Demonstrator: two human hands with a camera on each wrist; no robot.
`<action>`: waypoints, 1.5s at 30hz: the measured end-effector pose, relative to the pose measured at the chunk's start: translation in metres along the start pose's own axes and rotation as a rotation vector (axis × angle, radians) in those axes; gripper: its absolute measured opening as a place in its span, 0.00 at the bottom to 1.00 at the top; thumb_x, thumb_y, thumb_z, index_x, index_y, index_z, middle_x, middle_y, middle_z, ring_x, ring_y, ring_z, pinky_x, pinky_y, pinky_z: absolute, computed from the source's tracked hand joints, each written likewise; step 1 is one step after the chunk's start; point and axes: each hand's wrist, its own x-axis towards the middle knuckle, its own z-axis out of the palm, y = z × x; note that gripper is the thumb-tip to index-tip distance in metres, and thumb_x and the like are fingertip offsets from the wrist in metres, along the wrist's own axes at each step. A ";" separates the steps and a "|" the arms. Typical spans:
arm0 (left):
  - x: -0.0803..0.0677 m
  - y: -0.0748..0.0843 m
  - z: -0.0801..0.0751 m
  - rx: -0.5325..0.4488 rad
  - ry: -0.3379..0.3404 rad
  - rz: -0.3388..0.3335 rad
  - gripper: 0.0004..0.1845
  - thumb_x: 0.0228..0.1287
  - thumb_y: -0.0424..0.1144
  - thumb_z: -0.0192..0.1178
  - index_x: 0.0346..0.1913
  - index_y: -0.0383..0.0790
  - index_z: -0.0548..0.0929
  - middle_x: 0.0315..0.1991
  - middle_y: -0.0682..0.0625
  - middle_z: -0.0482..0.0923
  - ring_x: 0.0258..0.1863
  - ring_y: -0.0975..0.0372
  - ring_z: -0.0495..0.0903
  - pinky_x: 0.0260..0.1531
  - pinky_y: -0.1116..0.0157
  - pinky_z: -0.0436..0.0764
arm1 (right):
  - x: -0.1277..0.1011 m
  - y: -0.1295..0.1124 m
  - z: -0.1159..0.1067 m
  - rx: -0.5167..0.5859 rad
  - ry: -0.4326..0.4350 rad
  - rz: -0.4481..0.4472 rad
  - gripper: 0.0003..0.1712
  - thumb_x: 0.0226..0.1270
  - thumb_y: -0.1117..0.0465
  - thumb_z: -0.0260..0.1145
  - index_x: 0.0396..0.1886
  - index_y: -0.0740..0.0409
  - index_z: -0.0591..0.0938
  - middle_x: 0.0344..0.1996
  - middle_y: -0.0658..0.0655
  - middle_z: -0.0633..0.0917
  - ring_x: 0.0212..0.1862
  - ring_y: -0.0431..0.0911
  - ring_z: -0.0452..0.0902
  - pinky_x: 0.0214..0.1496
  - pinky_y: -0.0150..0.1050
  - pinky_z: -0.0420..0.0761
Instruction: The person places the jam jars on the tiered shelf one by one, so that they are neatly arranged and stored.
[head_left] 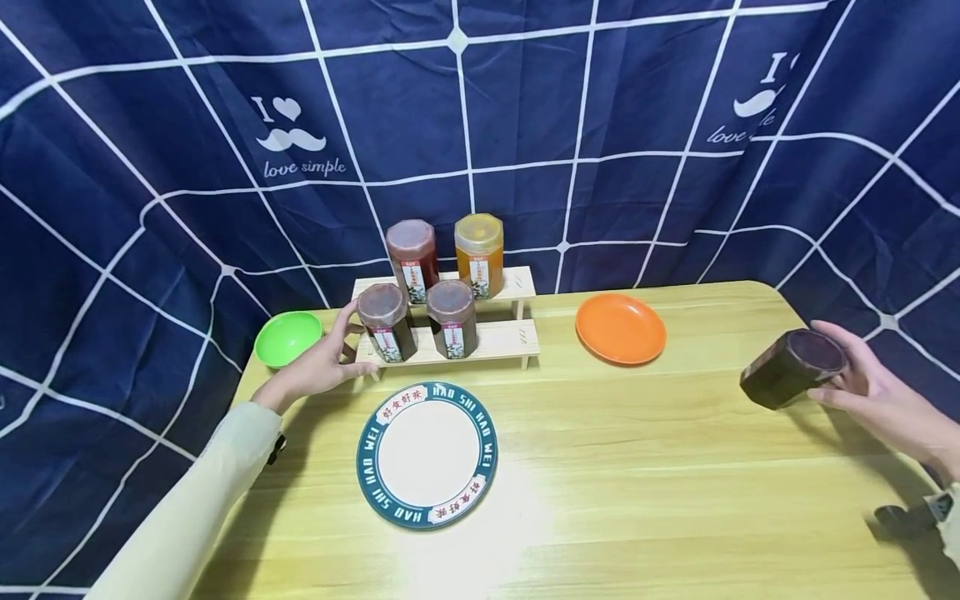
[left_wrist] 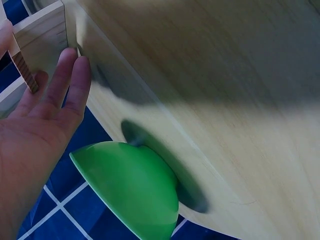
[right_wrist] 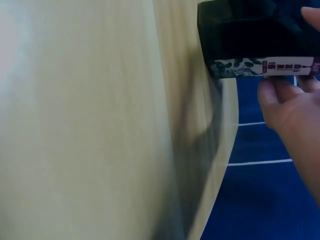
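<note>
My right hand (head_left: 840, 379) grips a dark jar (head_left: 793, 367) with a brown lid, tilted on its side just above the table's right edge. In the right wrist view the fingers (right_wrist: 280, 95) curl under that jar (right_wrist: 245, 40) by its label. My left hand (head_left: 347, 337) reaches with straight fingers to the left end of a two-step wooden rack (head_left: 495, 337), thumb beside the front left dark jar (head_left: 385, 322). In the left wrist view the fingers (left_wrist: 67, 75) lie against the rack's wood (left_wrist: 42, 37) and hold nothing.
The rack also holds a second dark jar (head_left: 452, 318), a red-brown jar (head_left: 412, 258) and an orange jar (head_left: 480, 254). On the wooden table (head_left: 637, 467) are a green bowl (head_left: 287, 337), a teal-rimmed white plate (head_left: 367, 454) and an orange plate (head_left: 621, 329). A blue checked cloth hangs behind.
</note>
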 end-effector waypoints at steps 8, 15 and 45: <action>-0.002 0.001 0.000 -0.011 -0.002 -0.004 0.61 0.73 0.31 0.73 0.88 0.45 0.34 0.70 0.23 0.70 0.50 0.40 0.85 0.53 0.43 0.83 | 0.007 -0.001 0.004 0.013 -0.005 -0.021 0.59 0.58 0.99 0.51 0.87 0.68 0.48 0.70 0.53 0.76 0.64 0.38 0.79 0.56 0.28 0.79; -0.001 0.002 -0.001 -0.017 -0.007 -0.004 0.61 0.73 0.31 0.73 0.88 0.47 0.34 0.71 0.24 0.70 0.51 0.39 0.84 0.53 0.42 0.82 | 0.013 -0.004 0.019 -0.062 0.102 -0.054 0.60 0.51 1.00 0.59 0.84 0.72 0.53 0.63 0.54 0.81 0.59 0.37 0.83 0.58 0.24 0.78; -0.002 -0.006 -0.002 0.007 0.015 0.072 0.60 0.73 0.35 0.74 0.88 0.47 0.37 0.67 0.23 0.71 0.49 0.40 0.84 0.50 0.44 0.84 | 0.018 -0.038 0.083 -0.740 0.488 0.251 0.53 0.54 0.59 0.90 0.78 0.46 0.73 0.47 0.30 0.78 0.43 0.26 0.74 0.41 0.21 0.69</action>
